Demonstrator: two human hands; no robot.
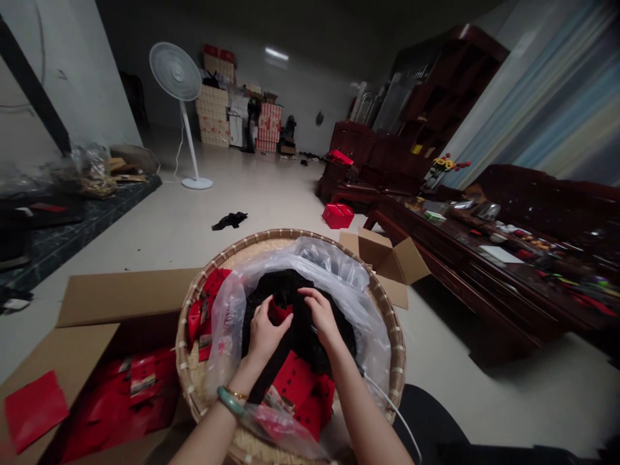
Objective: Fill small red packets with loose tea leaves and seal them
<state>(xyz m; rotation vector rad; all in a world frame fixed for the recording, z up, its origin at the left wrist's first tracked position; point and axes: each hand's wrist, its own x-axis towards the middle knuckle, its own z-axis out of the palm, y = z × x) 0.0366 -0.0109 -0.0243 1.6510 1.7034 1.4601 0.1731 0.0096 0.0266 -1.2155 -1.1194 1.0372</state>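
A heap of black, loose dried leaves, perhaps tea [295,336], lies inside a clear plastic bag [334,271] in a round woven bamboo tray [290,236]. My left hand [265,332] pinches a small red packet [279,314] at the heap's top. My right hand [322,316] is just beside it, fingers curled down onto the leaves; whether they grip anything is hidden. Red packets [303,391] lie under the bag near my wrists, and more [203,310] lie at the tray's left side.
To the left, an open cardboard box [106,310] holds red packets. Behind the tray stands a smaller open carton [387,258]. A white cable [392,413] runs past my right arm. Farther off are a wooden table, a fan and stacked boxes.
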